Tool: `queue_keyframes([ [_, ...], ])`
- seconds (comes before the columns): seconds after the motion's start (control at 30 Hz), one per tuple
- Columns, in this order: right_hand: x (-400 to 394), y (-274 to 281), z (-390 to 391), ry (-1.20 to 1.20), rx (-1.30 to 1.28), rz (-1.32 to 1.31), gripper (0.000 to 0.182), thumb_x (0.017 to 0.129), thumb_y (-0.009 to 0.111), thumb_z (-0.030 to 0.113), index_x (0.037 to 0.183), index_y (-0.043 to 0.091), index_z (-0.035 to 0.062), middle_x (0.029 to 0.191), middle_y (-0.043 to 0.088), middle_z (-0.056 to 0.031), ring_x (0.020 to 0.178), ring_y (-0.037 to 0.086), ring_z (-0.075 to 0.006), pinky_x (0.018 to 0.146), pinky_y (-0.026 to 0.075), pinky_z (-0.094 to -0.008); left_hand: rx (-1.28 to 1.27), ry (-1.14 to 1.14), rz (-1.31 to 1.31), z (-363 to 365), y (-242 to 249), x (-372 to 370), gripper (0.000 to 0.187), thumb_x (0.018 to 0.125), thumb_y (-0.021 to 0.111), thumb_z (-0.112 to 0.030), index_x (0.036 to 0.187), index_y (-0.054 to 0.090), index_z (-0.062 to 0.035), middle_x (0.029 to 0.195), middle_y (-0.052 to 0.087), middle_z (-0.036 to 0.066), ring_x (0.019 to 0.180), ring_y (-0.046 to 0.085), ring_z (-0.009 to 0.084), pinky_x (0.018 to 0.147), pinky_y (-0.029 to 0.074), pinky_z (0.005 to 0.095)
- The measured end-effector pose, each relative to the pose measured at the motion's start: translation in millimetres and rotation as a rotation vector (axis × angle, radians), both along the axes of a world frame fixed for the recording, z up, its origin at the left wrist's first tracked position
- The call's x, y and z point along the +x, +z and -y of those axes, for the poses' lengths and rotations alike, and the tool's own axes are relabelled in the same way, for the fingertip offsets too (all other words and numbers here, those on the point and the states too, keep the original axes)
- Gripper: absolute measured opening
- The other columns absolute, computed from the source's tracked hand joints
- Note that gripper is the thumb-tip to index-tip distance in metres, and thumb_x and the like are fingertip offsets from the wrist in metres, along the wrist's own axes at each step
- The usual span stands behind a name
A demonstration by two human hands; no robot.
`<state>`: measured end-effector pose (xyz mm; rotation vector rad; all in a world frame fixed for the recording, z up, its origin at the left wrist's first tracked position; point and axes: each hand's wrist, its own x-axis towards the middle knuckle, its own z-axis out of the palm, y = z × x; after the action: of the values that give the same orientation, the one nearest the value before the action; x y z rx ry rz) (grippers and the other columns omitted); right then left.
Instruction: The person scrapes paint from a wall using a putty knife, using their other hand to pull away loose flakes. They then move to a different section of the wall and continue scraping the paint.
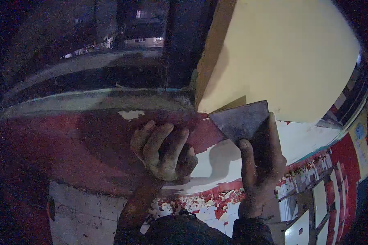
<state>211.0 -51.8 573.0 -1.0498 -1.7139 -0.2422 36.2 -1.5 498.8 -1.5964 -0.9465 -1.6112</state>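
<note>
My right hand [259, 163] grips a flat grey scraper blade [243, 120], whose edge lies at the border between the yellow wall [290, 57] and the white scraped band [223, 157]. To its left, my left hand [163, 151] is in front of the red painted wall [49, 139], its fingers curled but apart, with nothing visible in it. A small pale bare patch [131, 114] shows in the red paint above my left hand. The scraper's handle is hidden by my right hand.
Red and white paint flakes [208, 208] litter the tiled floor [84, 212] below. A dark window opening [139, 69] with a ledge [77, 101] is at the upper left. Pale and red panels [323, 200] stand at the lower right.
</note>
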Motion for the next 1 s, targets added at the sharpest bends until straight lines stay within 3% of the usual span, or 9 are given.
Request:
queue_keyframes([
  [0.43,1.8,2.2,-1.8,0.025,-0.030,0.013,0.052,0.080,0.061,0.000,0.129,0.043,0.0001,0.092,0.065,-0.0231,0.082,0.067,-0.0274,0.067,0.054,-0.0318,-0.059,-0.027,-0.034,5.4,-2.7,-6.4,0.026,0.077,0.058,-0.028,0.097,0.064,-0.0119,0.111,0.049,0.009,0.107,0.045,0.0320,0.090,0.035,0.0481],
  [0.63,2.6,5.6,1.1,-0.040,-0.015,0.020,0.051,0.080,0.061,0.000,0.128,0.044,-0.0007,0.091,0.065,-0.0229,0.083,0.067,-0.0270,0.068,0.054,-0.0319,0.028,-0.070,0.036,0.2,-4.5,-2.0,0.027,0.077,0.058,-0.029,0.097,0.064,-0.0120,0.113,0.048,0.009,0.107,0.045,0.0325,0.090,0.035,0.0479],
  [0.77,3.6,5.0,-6.5,-0.031,0.122,-0.010,0.051,0.079,0.063,0.000,0.127,0.046,0.0001,0.093,0.065,-0.0228,0.084,0.067,-0.0262,0.068,0.053,-0.0310,-0.009,-0.045,0.014,4.8,-1.8,-5.1,0.026,0.077,0.059,-0.028,0.096,0.064,-0.0129,0.113,0.048,0.010,0.107,0.045,0.0323,0.091,0.036,0.0475],
  [0.9,4.0,6.1,-1.0,-0.036,-0.010,0.028,0.049,0.080,0.063,0.003,0.126,0.046,-0.0002,0.096,0.064,-0.0233,0.088,0.066,-0.0266,0.072,0.052,-0.0307,0.036,-0.047,0.005,1.9,-2.7,-2.6,0.024,0.077,0.058,-0.028,0.095,0.064,-0.0131,0.112,0.048,0.010,0.107,0.045,0.0321,0.091,0.036,0.0468],
  [1.0,7.7,1.0,-0.8,0.020,-0.104,-0.088,0.057,0.078,0.061,-0.004,0.130,0.039,-0.0053,0.120,0.054,-0.0223,0.106,0.055,-0.0211,0.089,0.045,-0.0333,0.040,-0.058,0.011,1.4,-1.5,-7.1,0.024,0.077,0.058,-0.027,0.096,0.064,-0.0132,0.112,0.048,0.010,0.107,0.045,0.0319,0.091,0.036,0.0469],
])
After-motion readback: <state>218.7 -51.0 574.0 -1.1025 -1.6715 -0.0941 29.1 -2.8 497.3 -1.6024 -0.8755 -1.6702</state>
